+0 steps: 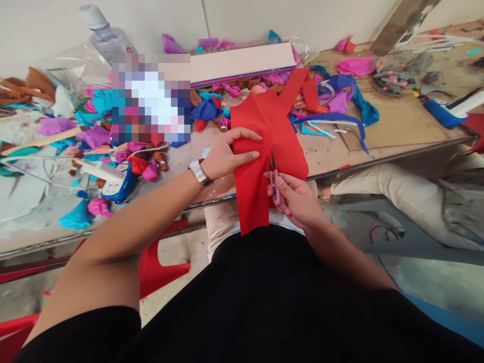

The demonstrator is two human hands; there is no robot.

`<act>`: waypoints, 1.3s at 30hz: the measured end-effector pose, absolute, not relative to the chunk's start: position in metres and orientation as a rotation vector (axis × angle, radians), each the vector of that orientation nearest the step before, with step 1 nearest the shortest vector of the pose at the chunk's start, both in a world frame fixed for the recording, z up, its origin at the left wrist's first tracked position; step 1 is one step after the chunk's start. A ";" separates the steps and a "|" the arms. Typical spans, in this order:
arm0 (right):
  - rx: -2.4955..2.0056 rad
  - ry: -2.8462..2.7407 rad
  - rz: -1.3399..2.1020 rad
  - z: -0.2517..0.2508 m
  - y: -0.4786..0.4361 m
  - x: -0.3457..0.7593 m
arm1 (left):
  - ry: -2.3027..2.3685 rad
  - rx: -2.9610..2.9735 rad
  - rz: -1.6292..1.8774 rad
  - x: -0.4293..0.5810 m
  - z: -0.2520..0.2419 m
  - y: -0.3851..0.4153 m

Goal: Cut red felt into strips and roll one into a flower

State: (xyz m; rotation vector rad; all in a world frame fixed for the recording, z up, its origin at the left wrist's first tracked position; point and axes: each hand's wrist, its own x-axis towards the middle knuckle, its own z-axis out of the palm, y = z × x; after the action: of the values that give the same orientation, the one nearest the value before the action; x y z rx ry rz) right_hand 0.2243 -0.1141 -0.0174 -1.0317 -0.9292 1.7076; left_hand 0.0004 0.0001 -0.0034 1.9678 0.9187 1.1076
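Observation:
A large red cloth (264, 121) hangs over the table's front edge, with a slit running up from its lower side. At that slit, my right hand (298, 199) is closed around small scissors (274, 181) with pinkish handles, their blades pointing away from me into the cloth. My left hand (229, 154), with a metal watch (200, 172) at the wrist, rests on the cloth's left part. Its thumb and forefinger are stretched out and apart; the other fingers are mostly hidden.
Many coloured cloth pieces cover the table. A blue-and-white device (119, 184) sits at left, another blue device (446, 111) at right. Behind are a plastic bottle (111, 40) and a long pale box (242, 63). Another person's leg (389, 186) shows at right; a patch is pixelated.

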 end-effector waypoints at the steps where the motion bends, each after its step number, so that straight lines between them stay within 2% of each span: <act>1: -1.027 -0.933 1.706 -0.017 -0.114 0.224 | 0.913 1.966 1.107 0.000 -0.004 0.000; 25: -0.972 -0.858 1.917 -0.012 -0.138 0.243 | 0.966 1.884 1.122 -0.002 -0.009 0.005; 39: -1.007 -0.860 1.871 -0.009 -0.130 0.242 | 0.928 1.867 1.138 -0.002 -0.007 0.003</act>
State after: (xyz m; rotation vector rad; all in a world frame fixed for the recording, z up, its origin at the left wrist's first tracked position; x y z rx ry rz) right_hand 0.2417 -0.1297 -0.0089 -1.0067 -0.8595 1.8713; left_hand -0.0017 0.0032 -0.0074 1.8665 0.9283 1.1377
